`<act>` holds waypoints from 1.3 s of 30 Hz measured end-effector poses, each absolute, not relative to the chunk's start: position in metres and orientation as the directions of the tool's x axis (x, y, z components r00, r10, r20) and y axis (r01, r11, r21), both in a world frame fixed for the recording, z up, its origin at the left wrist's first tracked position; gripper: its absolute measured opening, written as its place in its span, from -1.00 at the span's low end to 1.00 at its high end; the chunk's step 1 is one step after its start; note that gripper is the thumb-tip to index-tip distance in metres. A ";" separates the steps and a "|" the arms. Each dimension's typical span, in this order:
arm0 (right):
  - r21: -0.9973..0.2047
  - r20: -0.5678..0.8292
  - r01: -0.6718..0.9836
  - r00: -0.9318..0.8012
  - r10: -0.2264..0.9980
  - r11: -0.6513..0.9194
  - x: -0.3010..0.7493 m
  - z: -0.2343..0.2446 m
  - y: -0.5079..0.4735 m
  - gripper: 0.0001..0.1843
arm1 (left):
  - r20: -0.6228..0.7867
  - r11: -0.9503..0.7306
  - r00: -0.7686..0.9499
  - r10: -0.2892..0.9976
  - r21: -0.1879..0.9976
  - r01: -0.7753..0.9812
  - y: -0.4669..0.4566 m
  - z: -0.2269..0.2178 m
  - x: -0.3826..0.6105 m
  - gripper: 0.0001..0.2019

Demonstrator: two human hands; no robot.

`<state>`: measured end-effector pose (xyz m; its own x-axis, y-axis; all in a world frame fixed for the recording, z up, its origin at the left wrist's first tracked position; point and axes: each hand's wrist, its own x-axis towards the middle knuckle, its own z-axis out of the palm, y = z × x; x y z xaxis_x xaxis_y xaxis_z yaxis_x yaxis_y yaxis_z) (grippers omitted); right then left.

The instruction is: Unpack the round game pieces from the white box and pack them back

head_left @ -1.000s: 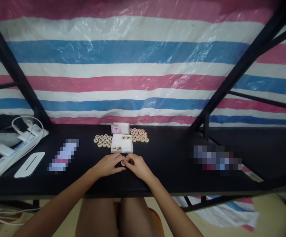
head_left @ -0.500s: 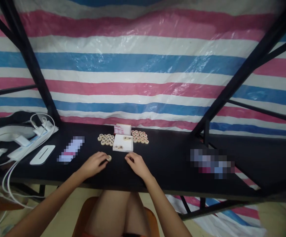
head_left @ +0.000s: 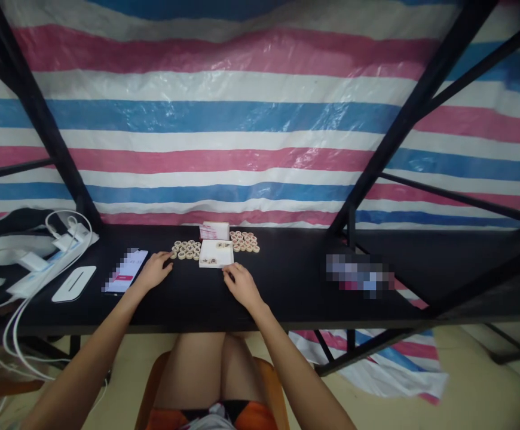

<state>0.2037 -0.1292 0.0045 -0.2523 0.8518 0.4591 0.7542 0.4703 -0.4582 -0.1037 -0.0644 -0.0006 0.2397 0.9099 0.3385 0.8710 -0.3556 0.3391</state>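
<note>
Few pieces (head_left: 213, 260) lie in the white box (head_left: 206, 251) — left pile (head_left: 187, 250) and right pile (head_left: 244, 241) sit outside. Left hand (head_left: 155, 270): hold unclear; right hand (head_left: 241, 283) slack, empty.

- The left hand (head_left: 155, 272) has left the right hand (head_left: 241, 285) and gone left and far, its fingertips now just beside the near-left edge of the left group of round pieces (head_left: 187, 250).
- The round piece it carried half a second ago no longer shows in its fingers.
- The right hand has moved slightly farther, up to the near right corner of the white box (head_left: 216, 253).
</note>
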 end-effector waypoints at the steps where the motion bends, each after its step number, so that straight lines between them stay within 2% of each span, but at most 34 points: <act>1: -0.454 0.462 0.772 -0.221 0.859 0.444 0.203 0.008 -0.124 -0.80 | 0.361 -0.350 0.217 0.907 0.359 0.865 -0.066 0.001 -0.101 -0.56; 3: -0.444 0.431 0.804 -0.196 0.881 0.396 0.201 0.018 -0.111 -0.80 | 0.449 -0.343 0.140 0.882 0.410 0.845 -0.071 0.006 -0.089 -0.55; 6: -0.425 0.307 0.820 -0.269 0.913 0.384 0.193 0.033 -0.082 -0.80 | 0.578 -0.420 0.099 0.810 0.454 0.786 -0.083 0.015 -0.055 -0.61; 9: -0.383 0.139 0.843 -0.352 0.926 0.378 0.183 0.043 -0.054 -0.75 | 0.598 -0.604 0.294 0.746 0.420 0.678 -0.098 0.017 -0.015 -0.69; 12: -0.389 0.006 0.858 -0.363 0.932 0.336 0.179 0.042 -0.037 -0.75 | 0.550 -0.693 0.454 0.701 0.375 0.615 -0.111 0.012 0.010 -0.71; 16: -0.534 0.067 0.753 -0.416 0.907 0.384 0.181 0.032 -0.029 -0.88 | 0.472 -0.686 0.505 0.723 0.404 0.605 -0.118 0.005 0.011 -0.75; 19: -0.569 0.076 0.737 -0.395 0.915 0.365 0.182 0.025 -0.028 -0.93 | 0.425 -0.650 0.494 0.759 0.444 0.617 -0.118 0.004 0.007 -0.76; 22: -0.586 0.088 0.732 -0.368 0.925 0.347 0.180 0.024 -0.028 -0.89 | 0.393 -0.634 0.498 0.773 0.443 0.634 -0.118 0.004 0.007 -0.76; 25: -0.644 0.216 0.672 -0.301 0.929 0.367 0.180 0.026 -0.038 -0.90 | 0.397 -0.624 0.483 0.780 0.446 0.641 -0.118 0.005 0.009 -0.76; 28: -0.757 0.362 0.528 -0.150 0.920 0.384 0.185 0.025 -0.063 -0.92 | 0.407 -0.619 0.469 0.784 0.461 0.635 -0.119 0.006 0.009 -0.76; 33: -0.884 0.301 0.345 -0.102 0.948 0.317 0.197 0.009 -0.114 -0.82 | 0.370 -0.601 0.473 0.799 0.494 0.629 -0.121 0.007 0.009 -0.78; 39: -0.861 0.278 0.407 -0.124 0.953 0.304 0.199 -0.001 -0.130 -0.83 | 0.310 -0.615 0.533 0.787 0.464 0.638 -0.121 0.008 0.011 -0.84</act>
<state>0.1993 -0.1300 -0.0013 -0.1242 0.9526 0.2776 0.4074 0.3041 -0.8611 0.0109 -0.1207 0.0082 0.5331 0.7873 0.3098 0.6379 -0.6145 0.4641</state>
